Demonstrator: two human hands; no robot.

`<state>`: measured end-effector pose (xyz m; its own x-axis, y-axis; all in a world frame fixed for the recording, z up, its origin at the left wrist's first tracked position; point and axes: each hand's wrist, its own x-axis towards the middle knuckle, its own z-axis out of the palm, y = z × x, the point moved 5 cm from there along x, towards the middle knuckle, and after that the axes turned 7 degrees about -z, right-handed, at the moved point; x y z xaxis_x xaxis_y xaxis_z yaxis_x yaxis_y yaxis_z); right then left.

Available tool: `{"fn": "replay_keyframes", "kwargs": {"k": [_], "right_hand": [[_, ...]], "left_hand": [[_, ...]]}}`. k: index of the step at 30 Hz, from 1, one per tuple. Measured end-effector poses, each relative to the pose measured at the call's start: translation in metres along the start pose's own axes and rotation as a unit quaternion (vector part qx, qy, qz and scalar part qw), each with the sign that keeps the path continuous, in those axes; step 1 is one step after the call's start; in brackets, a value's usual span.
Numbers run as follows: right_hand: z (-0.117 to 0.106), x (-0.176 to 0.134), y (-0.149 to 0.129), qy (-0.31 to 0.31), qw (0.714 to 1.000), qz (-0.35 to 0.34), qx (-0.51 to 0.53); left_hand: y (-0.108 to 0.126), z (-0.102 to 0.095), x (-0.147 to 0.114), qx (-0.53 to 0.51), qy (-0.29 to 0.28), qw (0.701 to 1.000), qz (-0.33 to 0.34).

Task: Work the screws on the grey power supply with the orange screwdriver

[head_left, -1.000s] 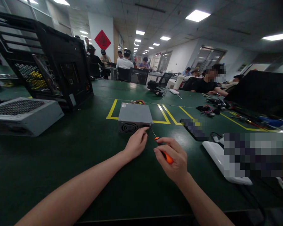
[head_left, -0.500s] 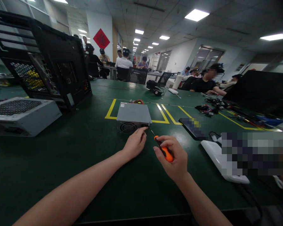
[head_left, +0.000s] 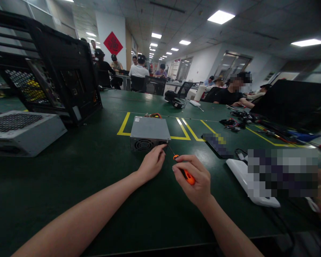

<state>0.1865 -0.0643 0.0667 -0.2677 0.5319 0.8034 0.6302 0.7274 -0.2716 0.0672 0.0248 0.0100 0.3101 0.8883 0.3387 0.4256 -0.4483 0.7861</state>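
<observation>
A grey computer power supply [head_left: 150, 127] sits on the green table with its fan grille towards me. My left hand [head_left: 153, 163] is at the lower right of that face, fingers closed together near the corner; whatever they may pinch is hidden. In my right hand [head_left: 195, 178] is a screwdriver [head_left: 189, 177] with an orange and black handle. Its thin shaft slants up and left, and the tip meets the supply's right front corner beside my left fingertips. The fingers wrap the handle and cover part of it.
Left stand a black computer case [head_left: 77, 78] and a larger power supply [head_left: 29, 135]. On the right lie a dark flat device [head_left: 216, 146], a white device [head_left: 251, 184], cables [head_left: 232, 124] and a dark monitor [head_left: 296, 107]. A person's arm shows at the right edge; others sit further back.
My right-hand fingers have shifted round the screwdriver handle and now cover more of it. My left hand stays at the power supply's corner. The view has shifted slightly.
</observation>
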Motion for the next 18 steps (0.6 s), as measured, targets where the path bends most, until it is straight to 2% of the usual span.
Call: {"fn": "replay_keyframes", "kwargs": {"k": [3,9,13,18], "right_hand": [[-0.0016,-0.0003,0.0042,0.035,0.997,0.047,0.041],[-0.0020,0.0019,-0.0007,0.008,1.000,0.006,-0.010],[-0.0016,0.0009,0.0031,0.017,0.999,0.035,0.034],[0.0004,0.0029,-0.0032,-0.012,0.999,-0.003,0.047]], "left_hand": [[0.0000,0.0008,0.0003,-0.003,-0.006,1.000,0.001],[0.0009,0.0003,0.0002,-0.003,-0.002,1.000,0.005],[0.0019,-0.0002,0.0004,-0.013,-0.003,1.000,0.002],[0.0002,0.0002,0.0028,-0.054,-0.014,0.998,-0.026]]}}
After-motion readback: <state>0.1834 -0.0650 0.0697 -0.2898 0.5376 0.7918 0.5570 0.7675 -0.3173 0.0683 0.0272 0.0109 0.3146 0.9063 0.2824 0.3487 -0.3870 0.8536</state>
